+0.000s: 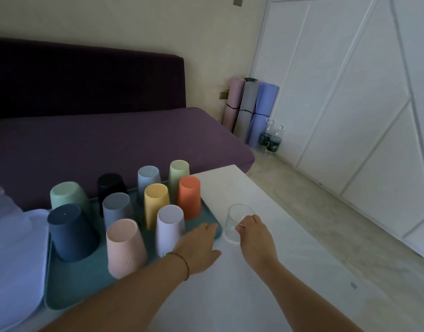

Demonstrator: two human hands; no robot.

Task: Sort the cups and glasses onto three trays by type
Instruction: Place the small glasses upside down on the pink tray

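A teal tray point(69, 298) on the white table carries several plastic cups turned upside down, among them a navy cup point(71, 232), a pink cup point(124, 248), a lilac cup point(170, 227), a yellow cup point(157, 204) and an orange cup point(189, 200). Just right of the tray a clear glass point(234, 220) stands on the table. My right hand point(255, 238) grips its near side. My left hand point(199, 248) lies flat, fingers spread, at the tray's right edge and holds nothing.
A pale blue-white tray point(12, 259) sits left of the teal one. The white table point(290, 283) stretches right and toward me. A purple sofa point(110, 140) stands behind. Rolled mats point(250, 109) and two bottles point(269, 140) stand by the far wall.
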